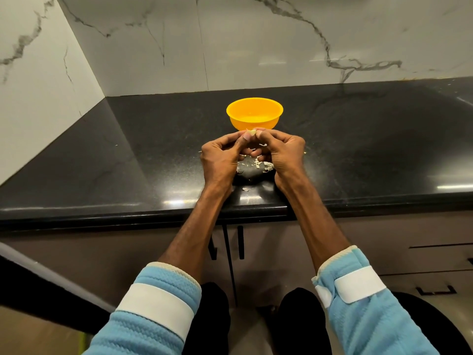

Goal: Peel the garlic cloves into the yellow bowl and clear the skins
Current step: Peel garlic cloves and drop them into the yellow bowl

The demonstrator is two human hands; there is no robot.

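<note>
A yellow bowl (254, 114) stands on the black counter, just beyond my hands. Between the fingertips of both hands sits a small pale garlic clove (252, 132), held right in front of the bowl's near side. My left hand (222, 157) pinches it from the left with thumb and fingers. My right hand (282, 152) pinches it from the right, its other fingers curled under. A heap of papery garlic skins (253, 167) lies on the counter beneath and between my hands. What is inside the bowl is not clear.
The black counter (358, 149) runs wide to both sides, with marble walls behind and at left. Stray skin flakes (245, 189) lie near the front edge. Cabinet doors with dark handles (240, 242) are below.
</note>
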